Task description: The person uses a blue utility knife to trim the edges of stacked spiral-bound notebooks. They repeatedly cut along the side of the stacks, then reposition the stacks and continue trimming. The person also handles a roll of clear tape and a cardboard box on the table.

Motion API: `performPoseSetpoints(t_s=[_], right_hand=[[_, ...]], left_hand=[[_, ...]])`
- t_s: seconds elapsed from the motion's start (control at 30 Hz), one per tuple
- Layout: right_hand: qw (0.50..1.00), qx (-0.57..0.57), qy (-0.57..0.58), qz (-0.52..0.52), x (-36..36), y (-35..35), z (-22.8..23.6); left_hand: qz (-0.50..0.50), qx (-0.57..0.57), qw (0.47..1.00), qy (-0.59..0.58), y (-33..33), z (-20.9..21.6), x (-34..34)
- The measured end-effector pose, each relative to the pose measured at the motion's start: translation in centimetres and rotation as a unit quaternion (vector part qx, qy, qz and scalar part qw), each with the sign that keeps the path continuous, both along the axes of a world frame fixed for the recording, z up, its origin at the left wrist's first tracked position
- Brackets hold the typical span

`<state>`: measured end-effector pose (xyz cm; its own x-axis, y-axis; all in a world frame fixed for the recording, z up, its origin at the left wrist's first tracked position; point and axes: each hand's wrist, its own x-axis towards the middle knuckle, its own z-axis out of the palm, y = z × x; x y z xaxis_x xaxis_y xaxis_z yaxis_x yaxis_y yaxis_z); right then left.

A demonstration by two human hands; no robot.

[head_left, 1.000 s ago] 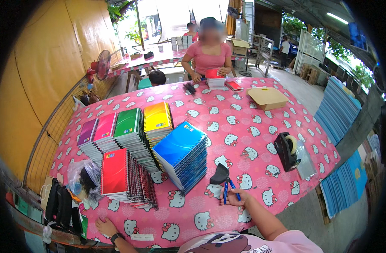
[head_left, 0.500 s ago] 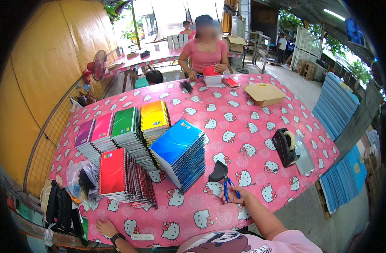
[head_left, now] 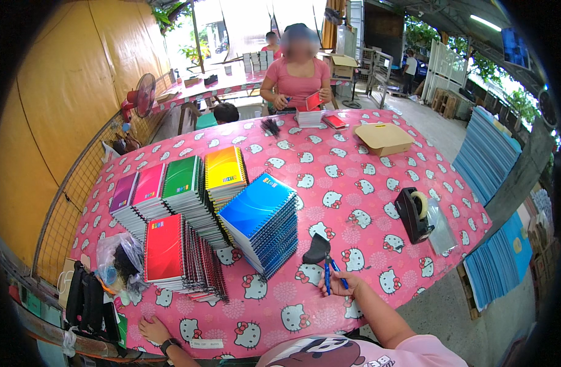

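In the head view, the right hand (head_left: 338, 284) grips blue-handled pliers (head_left: 327, 276) in curled fingers, right of the blue notebook stack (head_left: 259, 211); the left hand (head_left: 153, 331) rests on the bench (head_left: 262, 313), fingers loosely extended, near the red notebooks (head_left: 164, 251).

left hand (head_left: 152, 331) lies flat, right hand (head_left: 341, 284) curls.
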<state>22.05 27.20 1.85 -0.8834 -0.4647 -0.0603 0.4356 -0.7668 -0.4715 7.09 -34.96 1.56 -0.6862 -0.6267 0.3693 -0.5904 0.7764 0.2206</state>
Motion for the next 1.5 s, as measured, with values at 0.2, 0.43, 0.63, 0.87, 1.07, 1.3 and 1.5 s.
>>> performPoseSetpoints(t_s=[0.2, 0.43, 0.63, 0.87, 1.07, 1.3, 1.5], right_hand=[[1.000, 0.015, -0.011, -0.002, 0.1, 0.1, -0.8], [1.000, 0.022, -0.006, -0.011, 0.2, 0.2, -0.6], [0.999, 0.051, 0.008, 0.000, 0.1, -0.2, -0.5], [0.998, 0.048, -0.016, -0.029, 0.1, -0.6, 0.7], [0.998, 0.054, -0.018, -0.013, -0.3, -1.8, 3.4], [0.656, 0.717, 0.184, -0.146, -0.1, -4.9, 8.1], [0.538, 0.817, 0.148, -0.145, -2.2, -9.4, 10.0]], left_hand=[[0.003, 0.001, 1.000, 0.010, -0.2, -0.3, -0.1], [0.002, 0.025, 0.999, 0.044, 0.1, 0.0, 0.1], [-0.088, 0.192, 0.950, 0.232, -2.7, -1.7, 0.7], [-0.115, 0.187, 0.957, 0.191, 0.0, -0.7, 1.3], [-0.108, 0.447, 0.814, 0.354, -4.2, -2.6, 2.2], [-0.614, 0.658, 0.435, 0.027, 10.9, 7.5, 9.1], [-0.502, 0.622, 0.599, -0.052, 28.1, 5.9, 8.2]])
